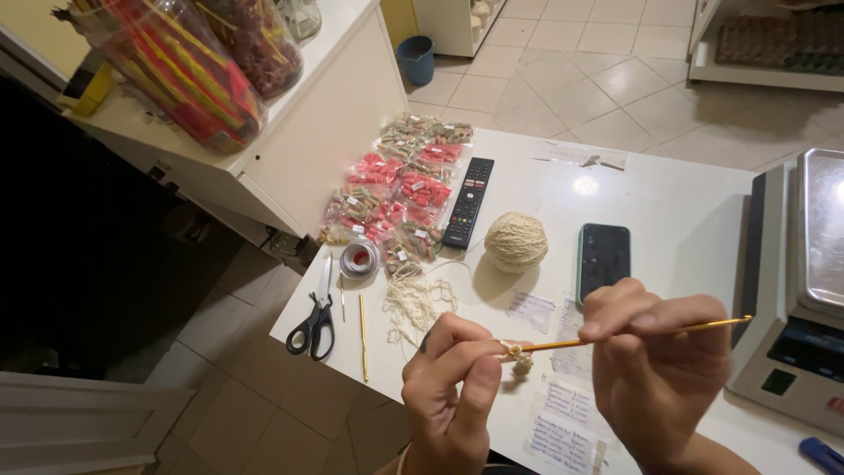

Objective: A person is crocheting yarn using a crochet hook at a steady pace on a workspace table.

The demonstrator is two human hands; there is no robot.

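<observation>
Crochet work held between two hands over a white table (pixel 677 202). Left hand (pixel 453 378) has thumb and forefinger pressed together on a small cream yarn piece (pixel 517 354), a knot or first few stitches, though the view is too small to tell which. Right hand (pixel 655 369) pinches a golden crochet hook (pixel 642 332) between thumb and fingers, pencil-fashion. Long axis of the hook runs nearly level, rising slightly away from the work; its working tip points toward the left-hand pinch and sits in the yarn piece, while the blunt end projects beyond the right hand toward a grey weighing scale (pixel 804 290). Step in hand appears to be the forming of an early stitch; the next move would call for steady tension from the left-hand pinch and a small turn of the hook to catch the strand. Just beyond the grip lie paper slips (pixel 563 413) and a dark phone (pixel 604 257); farther out, a ball of cream yarn (pixel 515 240), loose yarn (pixel 413 303), a second hook (pixel 363 339), scissors (pixel 315 321), a tape roll (pixel 359 259), a remote control (pixel 468 201) and bagged sweets (pixel 400 189).
</observation>
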